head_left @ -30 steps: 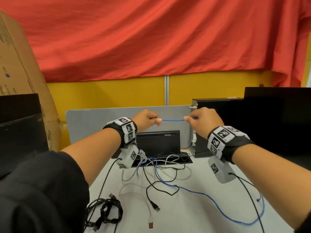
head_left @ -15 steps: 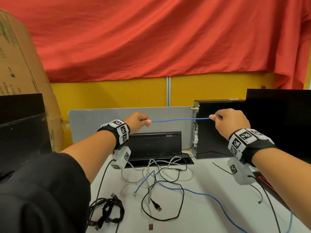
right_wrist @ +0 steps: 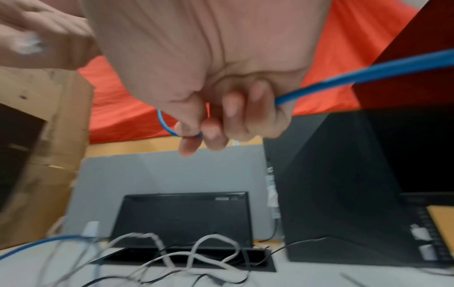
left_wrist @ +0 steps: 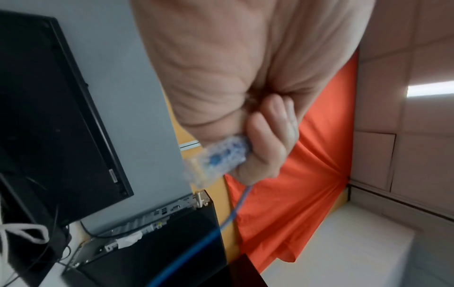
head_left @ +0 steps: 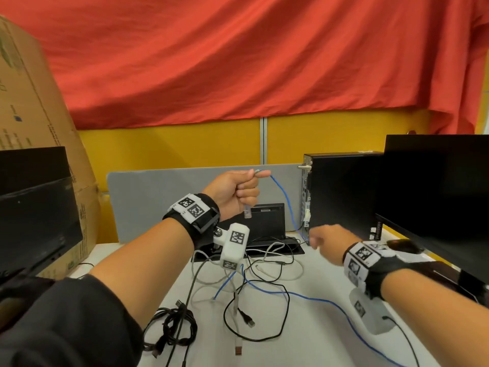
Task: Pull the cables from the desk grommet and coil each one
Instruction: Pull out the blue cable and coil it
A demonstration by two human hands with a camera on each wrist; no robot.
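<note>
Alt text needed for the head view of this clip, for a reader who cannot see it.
A person's raised left hand grips the plug end of a blue network cable, which runs down to the right hand, low over a white desk. Loose black and white cables spill from an open desk grommet.

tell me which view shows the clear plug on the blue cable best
Left wrist: the plug fills mid-frame, sticking out of the left hand, though blurred. Head view shows it small; right wrist only a white smear.
</note>
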